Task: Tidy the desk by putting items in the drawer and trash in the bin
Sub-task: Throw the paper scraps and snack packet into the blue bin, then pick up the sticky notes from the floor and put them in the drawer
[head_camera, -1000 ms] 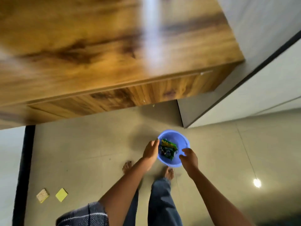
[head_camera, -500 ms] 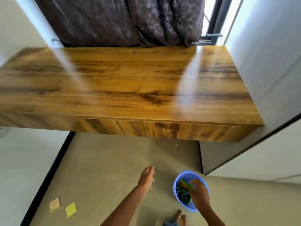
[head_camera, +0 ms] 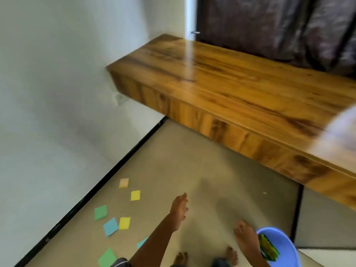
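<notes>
— Where are your hands?

— My left hand hangs out over the floor, fingers loosely spread, grip empty. My right hand rests at the near rim of the bin; its fingertips are hidden, so I can't tell its grip.

— And the trash?

— Green wrappers already lie in the bin. Paper squares are scattered on the floor, to the left of my left hand and a bit nearer me, along the wall. That hand is the closer one. The desk stands ahead, right.
</notes>
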A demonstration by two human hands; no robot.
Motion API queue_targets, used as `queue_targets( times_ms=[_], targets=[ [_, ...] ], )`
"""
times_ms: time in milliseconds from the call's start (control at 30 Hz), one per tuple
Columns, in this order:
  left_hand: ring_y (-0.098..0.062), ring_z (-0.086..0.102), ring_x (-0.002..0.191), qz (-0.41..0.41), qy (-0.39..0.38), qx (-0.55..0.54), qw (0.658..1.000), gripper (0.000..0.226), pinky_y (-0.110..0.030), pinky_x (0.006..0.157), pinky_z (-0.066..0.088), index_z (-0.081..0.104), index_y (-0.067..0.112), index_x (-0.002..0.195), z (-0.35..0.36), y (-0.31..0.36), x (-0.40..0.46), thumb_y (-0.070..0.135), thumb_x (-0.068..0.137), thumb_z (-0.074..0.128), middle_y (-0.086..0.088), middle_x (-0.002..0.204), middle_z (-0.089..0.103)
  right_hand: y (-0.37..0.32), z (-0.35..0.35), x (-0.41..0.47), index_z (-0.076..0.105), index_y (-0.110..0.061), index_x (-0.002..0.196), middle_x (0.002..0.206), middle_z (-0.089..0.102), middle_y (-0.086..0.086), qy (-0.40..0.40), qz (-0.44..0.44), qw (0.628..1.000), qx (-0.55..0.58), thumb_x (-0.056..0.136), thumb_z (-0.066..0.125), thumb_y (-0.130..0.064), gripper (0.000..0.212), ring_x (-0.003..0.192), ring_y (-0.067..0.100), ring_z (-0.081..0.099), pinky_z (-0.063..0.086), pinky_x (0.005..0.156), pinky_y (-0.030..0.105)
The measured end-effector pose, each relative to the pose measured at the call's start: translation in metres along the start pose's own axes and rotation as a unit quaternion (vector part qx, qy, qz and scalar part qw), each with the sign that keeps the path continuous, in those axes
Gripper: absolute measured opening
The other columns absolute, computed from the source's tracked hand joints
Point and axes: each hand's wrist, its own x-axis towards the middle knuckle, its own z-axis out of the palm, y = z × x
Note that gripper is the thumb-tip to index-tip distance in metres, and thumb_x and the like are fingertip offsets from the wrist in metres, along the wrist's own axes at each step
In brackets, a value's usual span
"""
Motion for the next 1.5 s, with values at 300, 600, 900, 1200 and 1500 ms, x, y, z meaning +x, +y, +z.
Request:
queue_targets(
  times_ms=[300,600,900,1200,1500],
  targets=[
    [-0.012,0.043,0.064,-0.018,0.195,-0.172,0.965,0.024,-0.023,0.056,0.028,0.046,0.022,0.077,-0.131,-0.044,-0.016,0.029,0.099,0.042,0.006,0.074,0.046,-0.100,0.081,0.016,0.065,-0.007,0.104,0.111,0.067,0.012,-0.183,-0.090,0.973,-0.112,0.082,0.056,-0.003,0.024,0.102,0.027,0.061,0.044,0.082,0.030],
    [-0.020,0.052,0.095,-0.052,0.273,-0.202,0.939,0.023,-0.029,0.080,0.040,0.052,0.013,0.113,-0.170,-0.059,-0.004,0.028,0.100,0.041,-0.006,0.110,0.055,-0.172,0.155,0.061,0.063,-0.002,0.109,0.112,0.066,0.015,-0.268,-0.181,0.932,-0.164,0.087,0.054,-0.003,0.024,0.105,0.029,0.060,0.045,0.084,0.031],
    [-0.022,0.051,0.107,-0.085,0.280,-0.219,0.931,0.033,-0.030,0.084,0.040,0.048,0.010,0.129,-0.199,-0.073,0.012,0.025,0.101,0.039,-0.006,0.118,0.054,-0.205,0.217,0.062,0.061,-0.003,0.111,0.116,0.064,0.012,-0.336,-0.218,0.889,-0.223,0.087,0.054,-0.004,0.025,0.107,0.028,0.059,0.047,0.086,0.031],
    [-0.018,0.052,0.105,-0.122,0.277,-0.155,0.940,0.033,-0.021,0.094,0.044,0.057,0.004,0.123,-0.251,-0.133,0.051,0.022,0.098,0.044,-0.014,0.126,0.054,-0.208,0.299,0.040,0.060,-0.007,0.115,0.118,0.062,0.007,-0.329,-0.236,0.877,-0.259,0.091,0.051,-0.006,0.026,0.107,0.023,0.058,0.047,0.085,0.029],
    [-0.027,0.046,0.118,-0.142,0.244,0.002,0.959,0.039,-0.017,0.097,0.028,0.057,0.014,0.122,-0.326,-0.239,0.138,0.034,0.097,0.035,-0.009,0.129,0.055,-0.154,0.421,0.006,0.060,-0.008,0.116,0.119,0.061,0.007,-0.307,-0.251,0.877,-0.270,0.088,0.054,-0.004,0.029,0.113,0.024,0.053,0.043,0.095,0.034]
  ],
)
